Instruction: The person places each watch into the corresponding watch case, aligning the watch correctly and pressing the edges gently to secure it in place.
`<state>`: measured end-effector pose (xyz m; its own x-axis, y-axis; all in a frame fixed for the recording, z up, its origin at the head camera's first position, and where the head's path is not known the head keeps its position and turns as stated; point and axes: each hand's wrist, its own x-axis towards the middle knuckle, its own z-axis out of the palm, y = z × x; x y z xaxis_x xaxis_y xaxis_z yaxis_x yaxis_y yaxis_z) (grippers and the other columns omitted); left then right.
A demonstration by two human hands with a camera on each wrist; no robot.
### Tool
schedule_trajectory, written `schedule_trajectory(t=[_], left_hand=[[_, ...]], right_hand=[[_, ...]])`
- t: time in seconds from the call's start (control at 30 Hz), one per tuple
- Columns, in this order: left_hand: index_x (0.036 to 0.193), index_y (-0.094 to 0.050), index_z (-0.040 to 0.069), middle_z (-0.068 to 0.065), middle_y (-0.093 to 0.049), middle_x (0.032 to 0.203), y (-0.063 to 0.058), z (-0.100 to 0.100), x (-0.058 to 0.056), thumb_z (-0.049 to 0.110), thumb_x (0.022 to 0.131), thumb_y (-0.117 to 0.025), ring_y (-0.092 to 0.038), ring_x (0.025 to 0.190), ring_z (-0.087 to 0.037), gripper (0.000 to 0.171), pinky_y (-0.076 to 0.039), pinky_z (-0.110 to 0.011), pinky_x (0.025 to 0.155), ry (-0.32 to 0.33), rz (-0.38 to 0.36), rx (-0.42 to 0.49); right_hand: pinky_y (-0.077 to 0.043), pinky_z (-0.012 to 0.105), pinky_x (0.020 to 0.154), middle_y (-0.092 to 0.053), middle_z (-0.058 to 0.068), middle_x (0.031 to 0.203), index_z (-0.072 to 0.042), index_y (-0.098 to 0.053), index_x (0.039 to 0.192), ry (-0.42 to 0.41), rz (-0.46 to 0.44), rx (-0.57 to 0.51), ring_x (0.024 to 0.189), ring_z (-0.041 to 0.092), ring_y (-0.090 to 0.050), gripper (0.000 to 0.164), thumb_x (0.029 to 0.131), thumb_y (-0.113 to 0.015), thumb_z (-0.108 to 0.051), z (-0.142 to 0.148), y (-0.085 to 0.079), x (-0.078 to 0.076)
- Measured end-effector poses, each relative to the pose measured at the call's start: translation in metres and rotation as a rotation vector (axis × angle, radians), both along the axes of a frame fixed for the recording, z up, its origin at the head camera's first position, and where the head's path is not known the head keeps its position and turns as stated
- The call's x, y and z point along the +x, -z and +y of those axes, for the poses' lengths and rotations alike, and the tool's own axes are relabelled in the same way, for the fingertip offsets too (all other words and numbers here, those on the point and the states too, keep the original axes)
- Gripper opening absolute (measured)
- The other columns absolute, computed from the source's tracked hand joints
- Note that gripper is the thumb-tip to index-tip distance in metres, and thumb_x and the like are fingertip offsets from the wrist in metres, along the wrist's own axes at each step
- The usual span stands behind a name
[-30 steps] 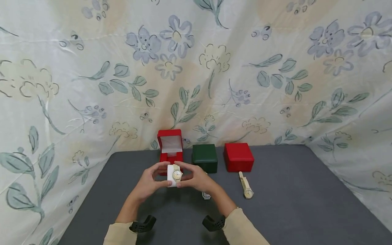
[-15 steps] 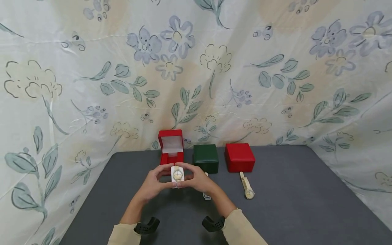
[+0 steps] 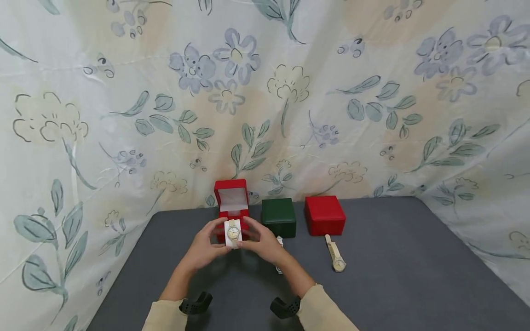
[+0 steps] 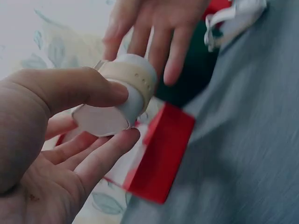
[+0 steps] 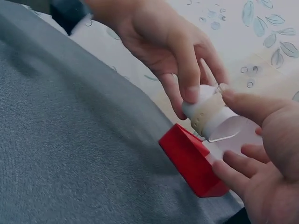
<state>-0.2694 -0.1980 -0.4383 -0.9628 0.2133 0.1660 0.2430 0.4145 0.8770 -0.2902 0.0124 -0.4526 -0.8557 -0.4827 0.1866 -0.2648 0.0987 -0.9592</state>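
Note:
A cream-strapped watch (image 3: 233, 232) is wrapped round a white watch cushion (image 4: 103, 122), its dial facing up toward the head camera. My left hand (image 3: 202, 248) pinches the cushion's left end, thumb on top and fingers underneath in the left wrist view. From the other side my right hand (image 3: 265, 242) has its thumb at the watch's edge. Its other fingers are spread and stand apart from the cushion in the right wrist view. Just behind both hands is an open red watch box (image 3: 231, 185) with a pale lid lining; the hands hide part of its base.
A closed green box (image 3: 279, 217) and a closed red box (image 3: 325, 215) stand to the right of the open one. Before the red box lies another cream-strapped watch (image 3: 334, 255). A metal-band watch (image 3: 279, 269) lies partly hidden under my right forearm. Floral cloth (image 3: 290, 151) hangs behind the table.
The cushion with the watch was turned more squarely to the head camera, then shifted slightly left. My right fingers have loosened away from it, while the left hand keeps its grip.

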Motion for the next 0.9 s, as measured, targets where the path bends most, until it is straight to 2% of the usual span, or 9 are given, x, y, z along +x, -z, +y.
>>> schedule_trajectory(t=[0.1,0.17,0.27,0.43,0.6,0.7,0.9], left_hand=[[0.145,-0.036,0.012,-0.016,-0.039,0.142,0.003,-0.009,-0.016,0.000,0.079,-0.074,-0.047,0.128,-0.043,0.077,-0.057,-0.043,0.085,-0.015,-0.004,-0.050],[0.145,-0.036,0.013,-0.016,-0.039,0.142,0.007,-0.015,-0.029,0.001,0.079,-0.074,-0.047,0.128,-0.044,0.078,-0.058,-0.042,0.085,-0.021,0.001,-0.100],[0.145,-0.038,0.012,-0.017,-0.040,0.141,0.006,-0.020,-0.042,0.000,0.079,-0.073,-0.049,0.126,-0.044,0.076,-0.058,-0.040,0.083,-0.030,0.009,-0.157],[0.145,-0.040,0.009,-0.018,-0.041,0.143,0.000,-0.022,-0.061,0.003,0.078,-0.075,-0.050,0.126,-0.043,0.075,-0.057,-0.044,0.084,-0.026,0.009,-0.229],[0.143,-0.043,0.010,-0.018,-0.047,0.141,-0.005,-0.018,-0.077,0.010,0.078,-0.077,-0.053,0.124,-0.040,0.074,-0.053,-0.050,0.092,-0.016,-0.025,-0.339],[0.143,-0.044,0.011,-0.018,-0.050,0.140,-0.007,-0.017,-0.084,0.011,0.077,-0.077,-0.054,0.124,-0.038,0.073,-0.052,-0.051,0.093,-0.007,-0.059,-0.375],[0.140,-0.047,0.007,-0.020,-0.053,0.136,-0.012,-0.012,-0.093,0.009,0.075,-0.077,-0.053,0.121,-0.037,0.072,-0.048,-0.054,0.097,0.028,-0.063,-0.440]], right_hand=[[-0.047,0.050,0.101,-0.038,0.020,0.152,-0.005,-0.036,0.147,0.079,0.015,0.041,0.134,0.040,-0.046,0.066,0.091,-0.067,-0.017,-0.007,0.002,-0.002],[-0.047,0.050,0.101,-0.043,0.020,0.149,-0.004,-0.040,0.145,0.130,0.025,0.080,0.132,0.039,-0.048,0.062,0.091,-0.067,-0.017,-0.012,0.003,-0.004],[-0.046,0.050,0.102,-0.048,0.019,0.145,-0.003,-0.044,0.142,0.191,0.065,0.161,0.128,0.037,-0.052,0.059,0.091,-0.067,-0.020,-0.019,0.005,-0.006],[-0.040,0.053,0.108,-0.041,0.020,0.150,0.002,-0.043,0.142,0.251,0.100,0.303,0.135,0.036,-0.045,0.061,0.090,-0.067,-0.020,-0.026,0.007,-0.009],[-0.040,0.052,0.108,-0.034,0.023,0.153,0.006,-0.040,0.142,0.259,0.108,0.427,0.138,0.038,-0.040,0.066,0.090,-0.068,-0.021,-0.030,0.014,-0.014],[-0.039,0.050,0.109,-0.033,0.023,0.154,0.006,-0.039,0.143,0.252,0.107,0.483,0.139,0.037,-0.039,0.067,0.090,-0.068,-0.022,-0.031,0.016,-0.015],[-0.038,0.050,0.110,-0.026,0.024,0.156,0.007,-0.036,0.144,0.216,0.114,0.522,0.140,0.038,-0.036,0.069,0.090,-0.068,-0.021,-0.032,0.013,-0.011]])
